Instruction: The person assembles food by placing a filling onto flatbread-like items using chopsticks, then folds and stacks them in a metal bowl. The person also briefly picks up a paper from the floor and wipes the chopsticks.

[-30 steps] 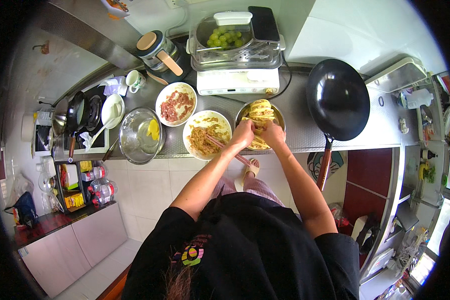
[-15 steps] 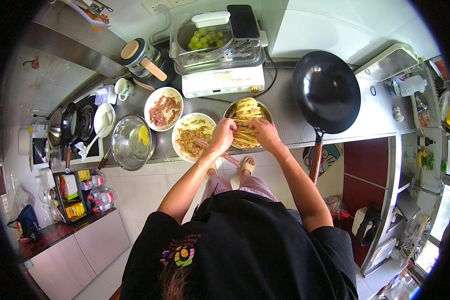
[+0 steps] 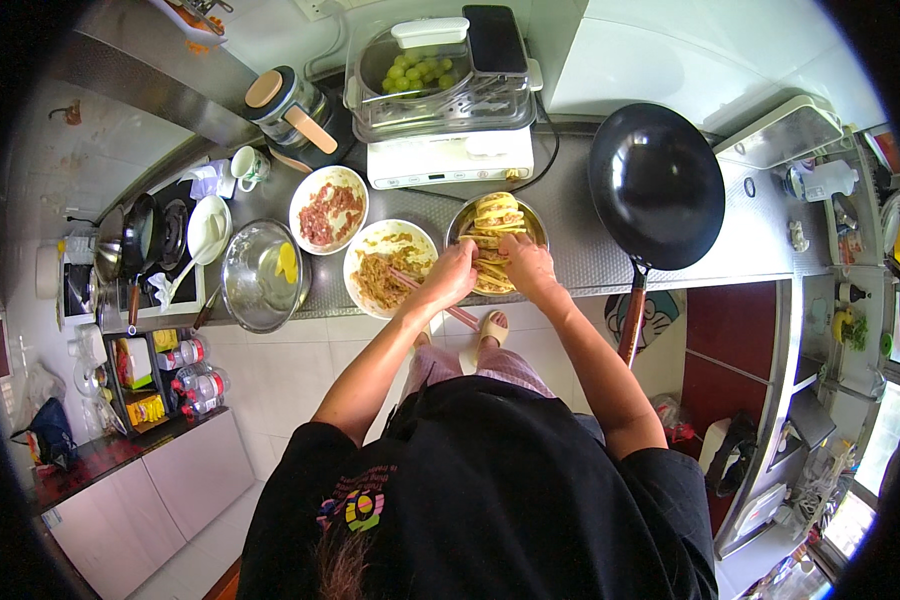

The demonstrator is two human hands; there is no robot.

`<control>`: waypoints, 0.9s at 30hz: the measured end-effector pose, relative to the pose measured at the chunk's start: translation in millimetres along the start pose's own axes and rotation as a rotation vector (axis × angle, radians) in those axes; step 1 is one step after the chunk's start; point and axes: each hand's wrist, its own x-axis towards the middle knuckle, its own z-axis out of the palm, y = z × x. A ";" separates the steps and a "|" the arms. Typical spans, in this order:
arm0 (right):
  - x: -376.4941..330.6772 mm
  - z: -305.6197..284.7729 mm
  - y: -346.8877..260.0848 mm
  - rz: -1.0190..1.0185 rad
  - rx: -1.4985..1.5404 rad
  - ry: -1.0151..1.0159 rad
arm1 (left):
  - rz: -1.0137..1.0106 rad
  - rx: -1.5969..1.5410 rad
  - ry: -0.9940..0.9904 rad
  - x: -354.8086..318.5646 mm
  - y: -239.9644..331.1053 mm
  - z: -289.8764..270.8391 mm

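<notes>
A round metal bowl (image 3: 541,222) at the counter's front edge holds several pale yellow slices (image 3: 498,212), stacked in a row with filling between some. Their exact kind is unclear. My left hand (image 3: 454,272) and right hand (image 3: 528,266) meet over the bowl's middle, fingers bent and pinched on a yellow slice. The fingertips partly cover it. Left of my left hand stands a white bowl (image 3: 354,252) of brownish-yellow mixture. Pinkish chopsticks (image 3: 461,317) lean in it, passing under my left wrist and sticking out over the counter's edge.
A white bowl of minced meat (image 3: 330,214) and a large metal bowl (image 3: 232,290) stand to the left. A black wok (image 3: 658,190) lies to the right, its handle (image 3: 632,315) jutting over the edge. Behind are a steamer (image 3: 450,160) with green grapes and a glass kettle (image 3: 288,110).
My hands have drawn slightly closer together over the metal bowl, the left moving a little to the right. The whole view has shifted slightly; the bowls and wok stay in place.
</notes>
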 end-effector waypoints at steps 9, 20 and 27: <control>-13.5 -0.3 -1.2 -0.041 0.145 0.096 | 0.008 -0.190 0.200 1.3 -1.8 23.4; -16.0 7.9 -15.6 0.001 0.180 0.284 | 0.096 -0.165 0.256 -10.0 6.1 21.9; -14.0 19.8 -11.1 0.107 0.306 0.315 | 0.121 -0.007 0.369 -15.8 10.8 23.8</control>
